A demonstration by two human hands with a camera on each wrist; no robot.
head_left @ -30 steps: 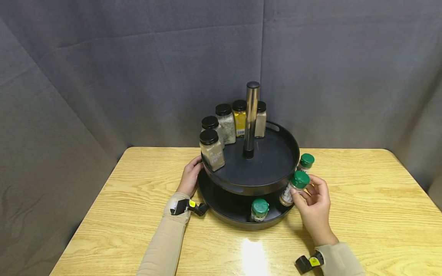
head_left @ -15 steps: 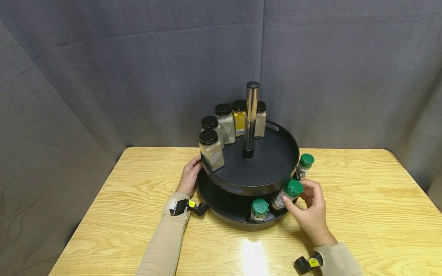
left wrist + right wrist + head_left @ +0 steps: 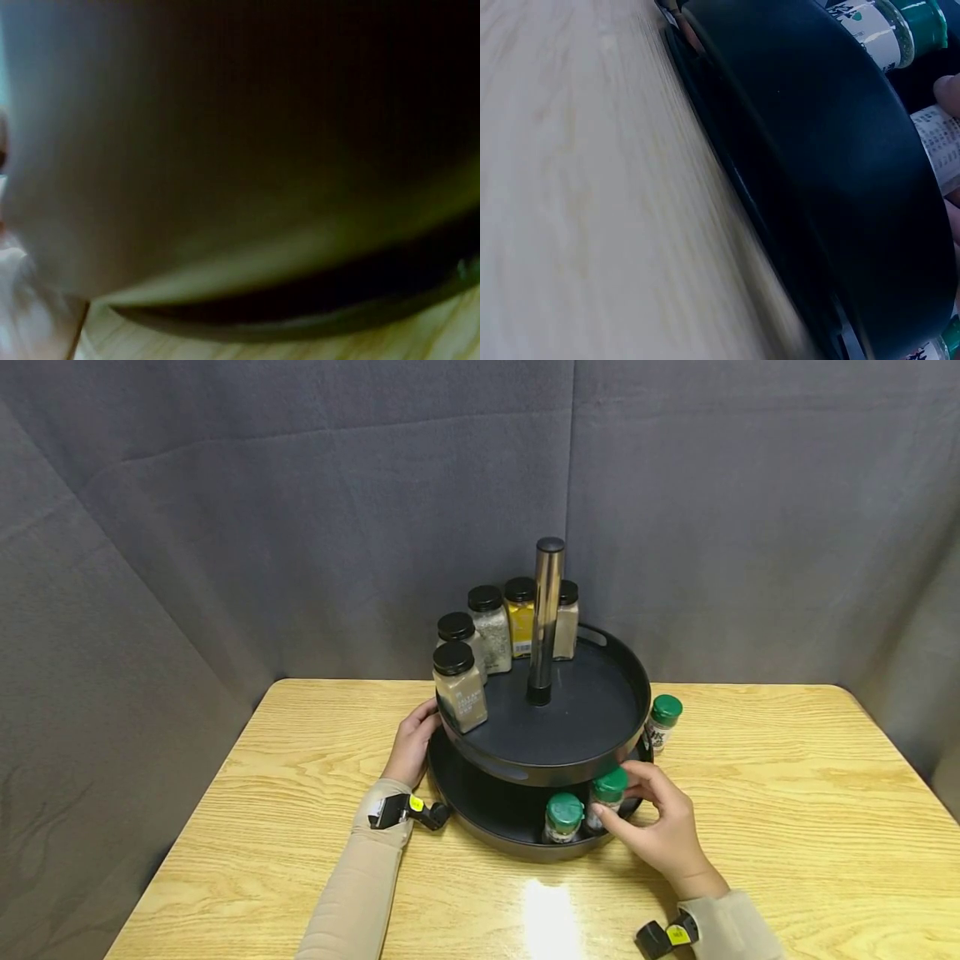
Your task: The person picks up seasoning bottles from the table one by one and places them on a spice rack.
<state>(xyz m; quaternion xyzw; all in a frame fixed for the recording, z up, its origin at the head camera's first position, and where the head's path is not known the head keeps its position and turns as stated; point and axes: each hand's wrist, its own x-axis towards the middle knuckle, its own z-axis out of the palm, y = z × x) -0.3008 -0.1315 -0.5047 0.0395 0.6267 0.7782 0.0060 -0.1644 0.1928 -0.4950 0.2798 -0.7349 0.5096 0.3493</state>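
Note:
In the head view my right hand [image 3: 663, 827] pinches a green-capped spice jar [image 3: 608, 787] between thumb and fingers. It is inside the lower tray [image 3: 487, 833] of a black two-tier turntable, close beside another green-capped jar [image 3: 564, 814]. The held jar's white label [image 3: 939, 142] shows in the right wrist view. My left hand [image 3: 411, 747] holds the turntable's left side, its fingertips partly hidden at the trays. The left wrist view is mostly dark and blurred by the tray's nearness.
Several black-capped square spice jars [image 3: 461, 687] stand along the upper tray's [image 3: 573, 727] left and back. A metal post [image 3: 546, 622] rises from its middle. Another green-capped jar [image 3: 663, 722] stands at the turntable's right. The wooden table [image 3: 300, 760] meets a grey curtain [image 3: 360, 527] behind.
My right hand has moved the green-capped jar left and toward the front of the lower tray, from tilted to more upright, beside the other jar. My left hand stays put.

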